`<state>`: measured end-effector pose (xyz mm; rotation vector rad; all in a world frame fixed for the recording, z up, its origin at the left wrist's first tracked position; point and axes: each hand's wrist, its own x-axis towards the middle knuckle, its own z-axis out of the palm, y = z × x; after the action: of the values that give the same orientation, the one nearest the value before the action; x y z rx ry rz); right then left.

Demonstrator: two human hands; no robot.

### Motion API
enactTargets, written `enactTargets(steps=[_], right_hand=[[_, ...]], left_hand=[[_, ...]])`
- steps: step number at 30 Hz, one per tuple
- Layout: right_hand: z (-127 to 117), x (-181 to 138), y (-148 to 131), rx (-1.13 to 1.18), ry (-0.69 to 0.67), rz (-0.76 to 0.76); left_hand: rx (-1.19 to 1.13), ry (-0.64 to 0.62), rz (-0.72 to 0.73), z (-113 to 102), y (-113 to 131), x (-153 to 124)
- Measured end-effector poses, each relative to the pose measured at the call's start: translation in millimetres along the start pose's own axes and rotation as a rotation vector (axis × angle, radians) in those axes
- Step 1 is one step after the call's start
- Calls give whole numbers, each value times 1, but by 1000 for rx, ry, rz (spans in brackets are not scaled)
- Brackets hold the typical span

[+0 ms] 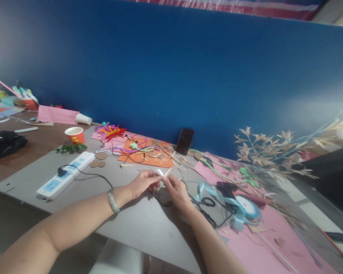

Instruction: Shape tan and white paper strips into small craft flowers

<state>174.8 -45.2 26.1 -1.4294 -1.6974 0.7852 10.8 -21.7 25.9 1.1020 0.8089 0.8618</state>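
My left hand and my right hand meet over the grey table. Together they pinch a short pale strip between their fingertips, held just above the tabletop. A green bangle sits on my left wrist. Directly under the hands lies a dark loop of cable. Black scissors lie just right of my right hand, beside a roll of light blue ribbon.
A white power strip with a black plug lies at the left. An orange sheet with scraps, a red paper cup, colourful pipe cleaners, a leaning phone, pink paper and dried beige branches surround the hands. A blue wall stands behind.
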Motion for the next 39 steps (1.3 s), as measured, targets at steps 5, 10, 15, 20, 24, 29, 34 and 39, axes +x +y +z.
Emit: enactTargets(steps=[5, 10, 15, 20, 24, 29, 34, 39], right_hand=[[4, -2, -4, 171, -31, 90], [8, -4, -8, 396, -81, 242], [5, -4, -11, 522, -126, 324], [2, -4, -10, 634, -152, 390], [1, -4, -11, 725, -164, 416], [-9, -1, -15, 797, -108, 448], [-23, 7, -12, 825, 33, 414], [-9, 3, -4, 508, -46, 298]], left_hand=[[91, 28, 137, -2, -6, 4], [190, 44, 214, -5, -3, 4], [180, 20, 241, -6, 4, 2], [162, -3, 230, -8, 4, 4], [145, 7, 218, -9, 4, 5], [144, 19, 214, -13, 2, 8], [68, 69, 169, -13, 3, 8], [9, -10, 131, -5, 6, 2]])
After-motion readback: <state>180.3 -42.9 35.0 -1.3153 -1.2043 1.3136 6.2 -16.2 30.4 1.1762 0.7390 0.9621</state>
